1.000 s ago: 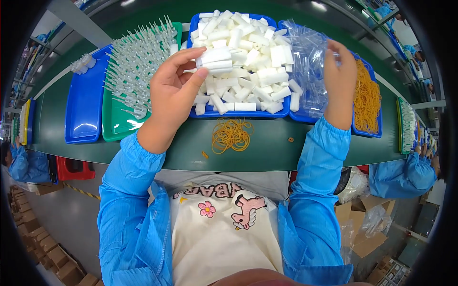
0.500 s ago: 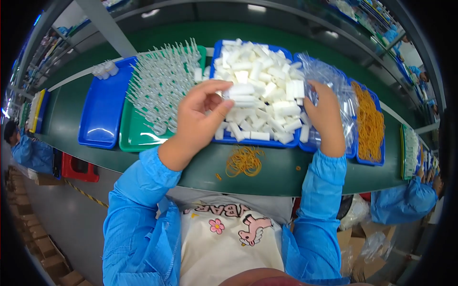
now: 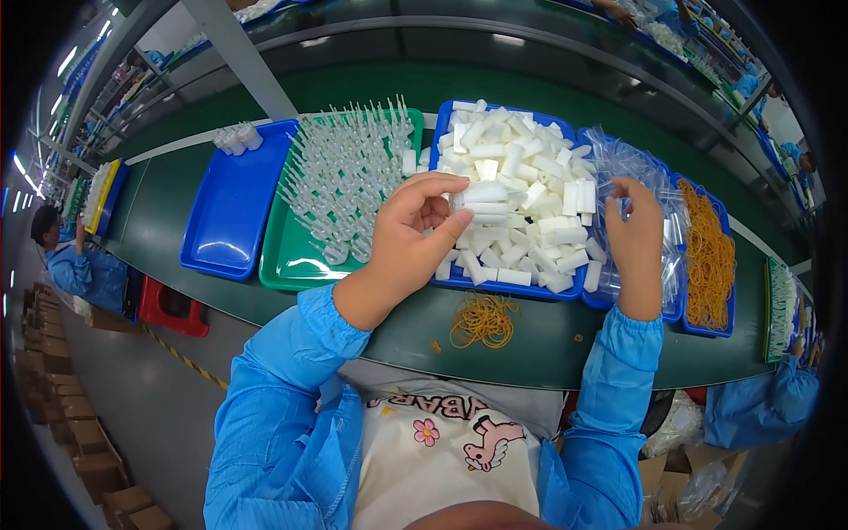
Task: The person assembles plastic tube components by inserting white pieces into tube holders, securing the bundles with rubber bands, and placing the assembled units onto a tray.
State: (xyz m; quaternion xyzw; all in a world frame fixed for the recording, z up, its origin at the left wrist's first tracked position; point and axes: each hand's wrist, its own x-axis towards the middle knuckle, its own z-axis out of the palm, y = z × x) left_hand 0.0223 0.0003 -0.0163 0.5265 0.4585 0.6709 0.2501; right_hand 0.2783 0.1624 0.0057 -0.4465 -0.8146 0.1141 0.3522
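Note:
My left hand (image 3: 408, 231) pinches a small bundle of white, foam-like pieces (image 3: 484, 205) between thumb and fingers. It holds them above a blue tray (image 3: 446, 132) heaped with loose pieces of the same kind (image 3: 521, 168). To the right, my right hand (image 3: 636, 243) hovers over another blue tray of clear plastic sleeves or tubes (image 3: 609, 159). Its thumb and bent forefinger stand apart, with nothing visible between them; the other fingers are partly hidden.
Left of the foam stand a green tray (image 3: 283, 265) of clear, thin-tipped pieces (image 3: 344, 177) and a blue tray (image 3: 221, 238) with several small white bottles (image 3: 238, 139) behind it. Rubber bands (image 3: 707, 256) fill the far-right tray; a loose pile (image 3: 486, 320) lies on the green table (image 3: 406, 336).
The whole view has shifted, so everything appears lower and farther right. My right hand has edged away from the foam pieces, thumb and forefinger more bent. My left hand keeps its bundle.

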